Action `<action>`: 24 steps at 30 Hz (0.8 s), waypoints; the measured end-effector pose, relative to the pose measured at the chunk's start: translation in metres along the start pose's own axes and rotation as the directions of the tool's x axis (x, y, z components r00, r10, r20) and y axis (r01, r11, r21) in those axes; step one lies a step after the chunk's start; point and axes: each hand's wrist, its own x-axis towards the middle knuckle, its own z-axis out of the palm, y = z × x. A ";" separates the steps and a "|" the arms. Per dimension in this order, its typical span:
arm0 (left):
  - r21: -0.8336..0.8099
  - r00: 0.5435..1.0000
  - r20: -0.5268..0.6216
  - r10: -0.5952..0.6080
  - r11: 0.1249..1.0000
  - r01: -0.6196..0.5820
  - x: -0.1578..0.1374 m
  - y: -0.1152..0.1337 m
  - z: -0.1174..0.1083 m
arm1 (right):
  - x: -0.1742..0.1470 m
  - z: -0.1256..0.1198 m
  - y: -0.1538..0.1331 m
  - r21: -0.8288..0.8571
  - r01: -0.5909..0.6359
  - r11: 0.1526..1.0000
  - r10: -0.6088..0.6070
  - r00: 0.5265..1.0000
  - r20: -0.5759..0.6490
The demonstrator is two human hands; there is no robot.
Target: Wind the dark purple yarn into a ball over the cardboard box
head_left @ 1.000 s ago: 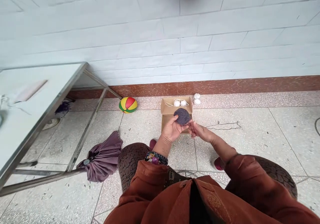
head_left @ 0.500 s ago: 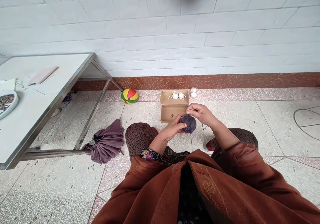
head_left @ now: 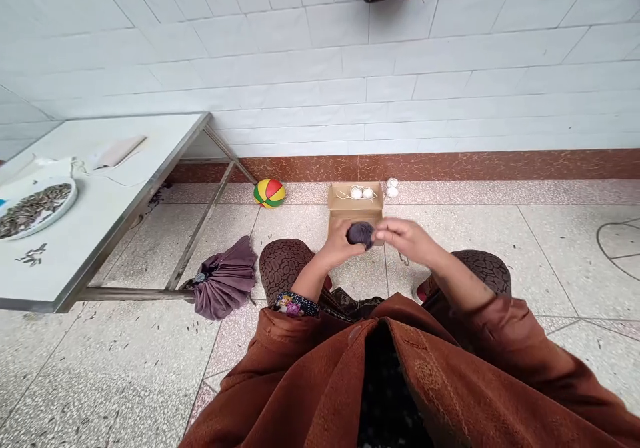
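My left hand (head_left: pixel 340 245) is closed around a dark purple ball of yarn (head_left: pixel 361 234), held above the floor between my knees. Just right of the ball, my right hand (head_left: pixel 406 240) has its fingers pinched together on the yarn's loose strand; the strand itself is mostly hidden by the fingers, and a short dark bit hangs below them. Behind both hands an open cardboard box (head_left: pixel 338 203) sits on the floor, its lower part covered by my left hand. Two white yarn balls (head_left: pixel 361 193) lie on its raised lid, and two more white balls (head_left: pixel 393 188) rest beside it by the wall.
To the left stands a metal-framed table (head_left: pixel 175 148) with a plate of seeds (head_left: pixel 37 211) and a folded cloth (head_left: pixel 120 151). A striped ball (head_left: pixel 269 193) and a pleated purple bag (head_left: pixel 227 281) lie on the floor. A wire ring (head_left: pixel 607 251) lies at far right.
The yarn ball has turned and shifted slightly up and left in my left hand. My right hand has moved a little lower beside it. The view has tilted, showing more of the table.
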 end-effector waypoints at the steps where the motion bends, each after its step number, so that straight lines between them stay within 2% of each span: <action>1: -0.054 0.994 0.106 0.036 0.998 -0.031 -0.003 0.003 0.002 | 0.012 -0.008 0.002 -0.013 0.002 1.000 -0.003 0.998 -0.064; 3: -0.306 0.957 0.261 0.127 0.951 -0.043 -0.005 0.009 0.005 | 0.031 -0.015 0.014 -0.065 -0.040 0.997 0.030 0.989 -0.148; 4: -0.433 0.949 0.267 0.169 0.901 -0.039 -0.003 0.013 0.004 | 0.037 -0.014 0.023 -0.087 -0.070 0.994 0.055 0.986 -0.160; 6: -0.579 0.970 0.172 0.171 0.814 -0.041 0.006 0.016 -0.004 | 0.040 -0.003 0.037 -0.126 -0.136 0.983 0.130 0.990 -0.049; 7: -0.591 0.985 0.102 0.137 0.805 -0.051 0.013 0.017 -0.010 | 0.037 0.004 0.040 -0.146 -0.140 0.979 0.147 0.989 0.035; 9: -0.490 0.994 -0.088 0.060 0.867 -0.096 0.025 0.013 -0.023 | 0.031 0.015 0.037 -0.188 -0.058 0.980 0.097 0.975 0.203; 11: -0.224 0.975 -0.213 0.063 0.968 -0.112 0.032 0.006 -0.031 | 0.030 0.014 0.027 -0.176 0.039 0.984 0.005 0.970 0.241; 12: -0.117 0.977 -0.200 0.068 0.989 -0.093 0.032 0.002 -0.033 | 0.033 0.009 0.022 -0.161 0.064 0.985 -0.031 0.979 0.199; 13: -0.075 0.991 -0.120 0.064 0.995 -0.073 0.031 0.000 -0.031 | 0.037 0.003 0.019 -0.147 0.070 0.987 -0.052 0.991 0.124; 14: -0.091 0.998 -0.004 0.061 0.994 -0.061 0.027 -0.002 -0.028 | 0.043 -0.004 0.017 -0.144 0.061 0.988 -0.057 0.998 0.034; 15: -0.147 0.987 0.134 0.087 0.987 -0.066 0.024 -0.002 -0.024 | 0.048 -0.010 0.018 -0.158 0.041 0.987 -0.049 0.998 -0.044; 16: -0.235 0.966 0.214 0.144 0.968 -0.092 0.021 -0.002 -0.020 | 0.052 -0.013 0.020 -0.179 0.005 0.984 -0.023 0.995 -0.095; 18: -0.412 0.953 0.166 0.253 0.896 -0.166 0.019 0.000 -0.015 | 0.052 -0.011 0.027 -0.217 -0.096 0.971 0.077 0.993 -0.093; 20: -0.424 0.967 0.008 0.256 0.876 -0.229 0.023 0.001 -0.017 | 0.045 -0.002 0.030 -0.211 -0.118 0.970 0.135 0.988 0.070; 21: -0.355 0.970 -0.076 0.229 0.903 -0.241 0.025 0.000 -0.020 | 0.040 0.002 0.029 -0.189 -0.066 0.980 0.101 0.978 0.182; 22: -0.244 0.974 -0.120 0.194 0.945 -0.218 0.027 0.000 -0.023 | 0.037 0.004 0.027 -0.166 -0.009 0.986 0.049 0.970 0.239; 23: -0.129 0.980 -0.116 0.164 0.975 -0.179 0.028 0.000 -0.026 | 0.035 0.005 0.024 -0.148 0.024 0.989 0.009 0.975 0.222; 24: -0.054 0.985 -0.077 0.152 0.986 -0.156 0.028 0.000 -0.028 | 0.036 0.003 0.021 -0.135 0.036 0.990 -0.015 0.988 0.155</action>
